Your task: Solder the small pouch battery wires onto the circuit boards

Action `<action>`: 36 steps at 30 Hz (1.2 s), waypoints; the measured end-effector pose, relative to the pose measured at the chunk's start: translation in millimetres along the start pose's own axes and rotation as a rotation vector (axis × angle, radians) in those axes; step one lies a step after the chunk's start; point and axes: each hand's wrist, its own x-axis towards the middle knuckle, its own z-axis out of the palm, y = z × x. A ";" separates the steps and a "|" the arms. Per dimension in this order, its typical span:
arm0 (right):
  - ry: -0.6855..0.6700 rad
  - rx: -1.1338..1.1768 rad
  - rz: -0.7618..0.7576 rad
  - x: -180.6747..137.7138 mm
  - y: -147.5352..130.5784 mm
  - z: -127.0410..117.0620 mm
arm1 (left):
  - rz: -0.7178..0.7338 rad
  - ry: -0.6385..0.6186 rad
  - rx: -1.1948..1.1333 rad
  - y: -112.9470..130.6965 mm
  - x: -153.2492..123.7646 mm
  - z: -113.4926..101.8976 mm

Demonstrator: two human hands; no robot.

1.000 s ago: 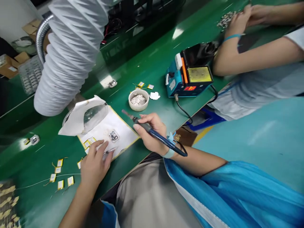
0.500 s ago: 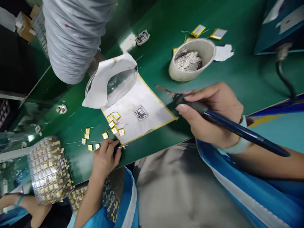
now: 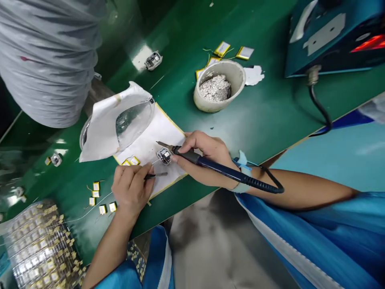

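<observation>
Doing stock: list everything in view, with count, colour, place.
soldering station: 1, teal, top right
fume duct: 1, grey, top left
pot of solder scraps: 1, off-white, upper middle
paper sheet: 1, white, centre
plastic cover: 1, clear, at sheet's corner
circuit modules: 3, silver, on sheet and bench
pouch cells: about twelve, yellow-edged, on bench and sheet
bag of cells: 1, clear, bottom left
soldering iron: 1, dark blue, in right hand
tweezers: 1, dark, in left hand
left hand: 1, lower middle
right hand: 1, centre right

Likely an electronics workshop — soldering iron (image 3: 216, 168), soldering station (image 3: 327, 36).
</observation>
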 end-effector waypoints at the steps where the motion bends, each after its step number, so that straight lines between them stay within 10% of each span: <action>1: 0.020 0.005 0.002 -0.6 1.5 0.6 | 0.018 0.021 0.001 -0.5 4.3 9.8; 36: -0.044 -0.025 -0.102 -5.4 8.1 0.7 | 0.119 0.049 0.005 -8.8 3.8 39.9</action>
